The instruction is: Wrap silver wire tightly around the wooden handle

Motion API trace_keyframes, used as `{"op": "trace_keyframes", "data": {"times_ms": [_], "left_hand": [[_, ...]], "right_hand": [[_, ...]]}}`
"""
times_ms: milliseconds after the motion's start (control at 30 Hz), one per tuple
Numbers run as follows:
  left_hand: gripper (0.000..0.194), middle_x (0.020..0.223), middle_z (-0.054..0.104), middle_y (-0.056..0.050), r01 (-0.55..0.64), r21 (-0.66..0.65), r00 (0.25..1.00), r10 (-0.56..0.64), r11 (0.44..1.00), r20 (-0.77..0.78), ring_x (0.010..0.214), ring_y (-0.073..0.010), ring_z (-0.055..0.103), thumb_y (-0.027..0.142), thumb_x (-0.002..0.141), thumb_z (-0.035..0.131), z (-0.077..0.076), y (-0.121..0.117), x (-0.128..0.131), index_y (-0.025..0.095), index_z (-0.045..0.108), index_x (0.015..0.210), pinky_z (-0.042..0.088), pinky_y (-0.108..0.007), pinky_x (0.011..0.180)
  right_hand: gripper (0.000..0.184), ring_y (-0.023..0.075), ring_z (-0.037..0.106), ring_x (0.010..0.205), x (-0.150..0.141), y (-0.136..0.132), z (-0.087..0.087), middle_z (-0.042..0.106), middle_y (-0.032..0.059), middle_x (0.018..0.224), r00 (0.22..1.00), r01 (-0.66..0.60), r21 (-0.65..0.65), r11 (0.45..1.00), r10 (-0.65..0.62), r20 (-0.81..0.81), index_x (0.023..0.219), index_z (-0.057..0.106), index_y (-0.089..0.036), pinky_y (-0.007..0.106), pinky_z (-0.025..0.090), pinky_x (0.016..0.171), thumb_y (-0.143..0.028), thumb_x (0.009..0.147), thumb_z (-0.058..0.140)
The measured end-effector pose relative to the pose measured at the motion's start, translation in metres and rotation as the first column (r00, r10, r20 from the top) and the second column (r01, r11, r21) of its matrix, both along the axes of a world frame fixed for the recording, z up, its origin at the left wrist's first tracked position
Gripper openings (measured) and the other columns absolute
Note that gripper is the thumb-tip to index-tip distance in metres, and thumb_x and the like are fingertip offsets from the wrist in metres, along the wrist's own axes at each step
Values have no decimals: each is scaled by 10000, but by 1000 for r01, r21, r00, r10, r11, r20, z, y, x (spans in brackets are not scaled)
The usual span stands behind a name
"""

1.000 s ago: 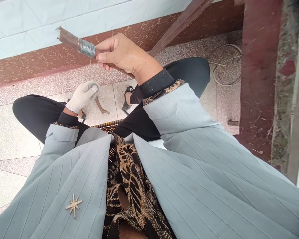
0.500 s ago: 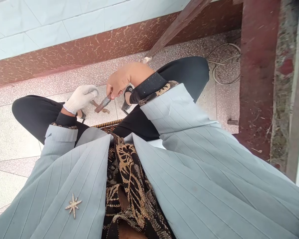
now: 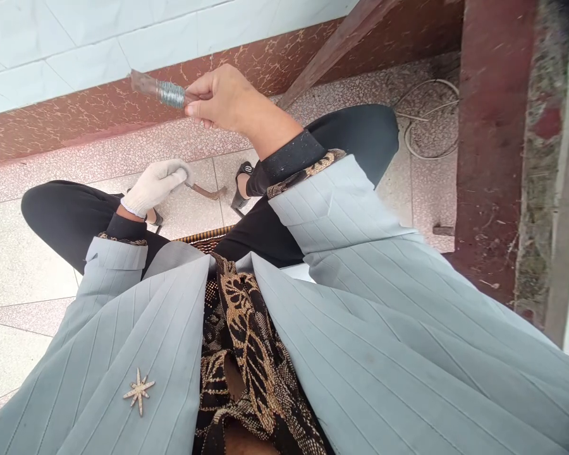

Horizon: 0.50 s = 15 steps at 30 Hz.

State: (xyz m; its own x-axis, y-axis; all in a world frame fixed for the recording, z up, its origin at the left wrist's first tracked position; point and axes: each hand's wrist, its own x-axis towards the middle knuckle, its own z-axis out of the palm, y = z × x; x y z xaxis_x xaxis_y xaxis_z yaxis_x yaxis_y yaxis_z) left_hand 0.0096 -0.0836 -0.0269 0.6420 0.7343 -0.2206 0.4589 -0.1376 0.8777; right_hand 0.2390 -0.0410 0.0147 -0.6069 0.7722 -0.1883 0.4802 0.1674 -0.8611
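My right hand [image 3: 225, 98], bare, is raised in front of the red-brown wall base. Its thumb and fingers pinch one end of a short stick wound with silvery wire [image 3: 171, 93], whose brown end points left. Lower and to the left, my left hand [image 3: 157, 184] wears a white knitted glove and is closed. From its fingertips a thin, curved brown piece [image 3: 208, 192] sticks out to the right above the floor. Whether this piece is wood or rusty metal I cannot tell. The two hands are apart.
A slanting wooden post [image 3: 332, 57] stands beyond my right forearm. On the right are a loop of pale cable [image 3: 431, 120] and a thick red-brown beam [image 3: 495, 145]. A woven wicker edge [image 3: 203, 237] shows between my bent legs. Speckled tiles [image 3: 23, 253] cover the floor.
My right hand has lifted the wire-wound stick up and away, from beside the left hand to before the wall base. The curved brown piece now points further right; my left hand has hardly moved.
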Motion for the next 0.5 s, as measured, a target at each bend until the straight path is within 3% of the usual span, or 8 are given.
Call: {"op": "trace_keyframes", "data": {"times_ms": [100, 200, 267, 333, 400, 500], "left_hand": [[214, 694, 595, -20, 37, 2, 999, -37, 999, -12, 616, -151, 505, 325, 919, 551, 4, -2, 0, 201, 717, 866, 400, -298, 599], [206, 665, 571, -9, 16, 40, 999, -14, 999, -47, 628, -159, 511, 310, 914, 554, 5, -1, -2, 201, 714, 844, 429, -297, 636], [202, 630, 536, 3, -3, 72, 997, 8, 997, -71, 618, -160, 506, 293, 917, 556, 5, 0, -3, 205, 713, 827, 436, -301, 649], [189, 627, 532, 5, -29, 108, 995, 39, 994, -89, 634, -164, 522, 270, 911, 567, 2, 1, -5, 204, 703, 798, 442, -311, 673], [180, 656, 558, 1, -70, 141, 992, 84, 988, -94, 662, -167, 543, 266, 909, 587, -3, 5, -8, 200, 686, 774, 447, -324, 696], [205, 711, 603, -5, -151, 150, 986, 160, 977, -54, 676, -167, 558, 319, 942, 595, -13, 12, -14, 205, 693, 803, 457, -347, 708]], "right_hand": [[126, 140, 651, 757, -4, -4, 1, 651, 8, 702, 950, 69, 75, 995, -88, 301, 985, 779, -115, 217, 490, 732, -208, 911, 820], [33, 168, 646, 773, -9, -6, -1, 575, -3, 603, 892, 79, 98, 992, -114, 436, 885, 787, -105, 234, 452, 744, -74, 880, 798], [127, 184, 616, 743, -13, -7, -4, 461, -25, 505, 845, 58, 89, 994, -96, 526, 783, 772, -95, 248, 411, 737, 13, 850, 773], [189, 168, 561, 653, -15, -8, -7, 410, -43, 449, 802, -1, -2, 1000, 2, 597, 706, 760, -93, 248, 368, 703, 45, 835, 769], [170, 130, 514, 564, -13, -9, -7, 492, -44, 461, 781, -85, -158, 984, 164, 603, 731, 787, -86, 234, 343, 655, 28, 856, 771], [136, 72, 517, 537, -2, -10, 2, 626, -53, 583, 817, -219, -334, 917, 360, 451, 912, 834, -79, 195, 355, 608, 3, 929, 726]]}}
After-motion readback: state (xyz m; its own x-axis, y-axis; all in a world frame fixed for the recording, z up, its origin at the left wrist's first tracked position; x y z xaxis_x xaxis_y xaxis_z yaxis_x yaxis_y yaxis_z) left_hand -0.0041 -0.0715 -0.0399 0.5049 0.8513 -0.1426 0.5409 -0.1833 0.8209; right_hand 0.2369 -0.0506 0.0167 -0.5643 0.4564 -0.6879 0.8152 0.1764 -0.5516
